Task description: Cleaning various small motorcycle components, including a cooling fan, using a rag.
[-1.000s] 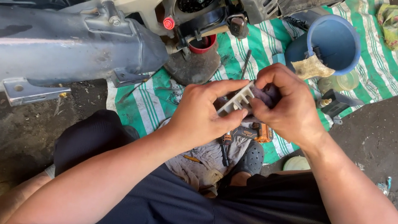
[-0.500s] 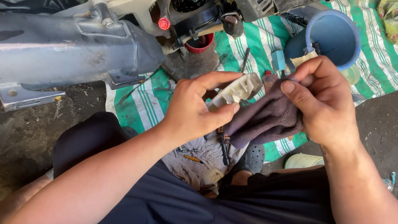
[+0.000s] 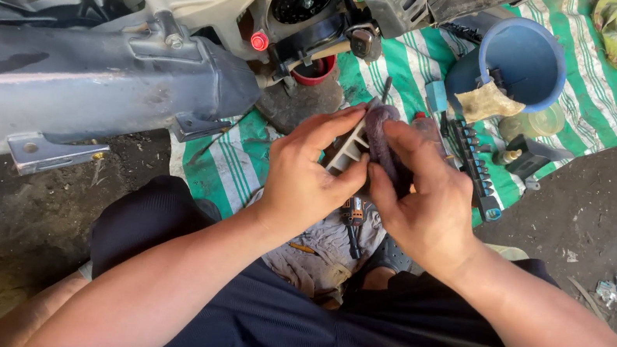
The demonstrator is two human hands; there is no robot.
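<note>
Dirty concrete floor (image 3: 16, 255) runs under a green-and-white striped cloth (image 3: 231, 164), spread beside a grey motorcycle body (image 3: 84, 83) whose engine parts hang over the cloth's upper edge. Above the cloth's middle, the left hand (image 3: 304, 177) grips a small pale ribbed part (image 3: 349, 149), thumb along its lower edge and fingers curled over the top. The right hand (image 3: 423, 195) is closed on a dark purple rag (image 3: 382, 139), pressing it against the right side of that part, so rag and part touch between the two hands. Near the cloth's upper right corner a blue bucket (image 3: 522, 58) lies tilted with a tan cloth (image 3: 486, 101) at its mouth. Just right of the hands, a black socket rail (image 3: 474, 162) lies on the stripes. Below the hands, a grey rag (image 3: 323, 250) rests on the person's lap.
</note>
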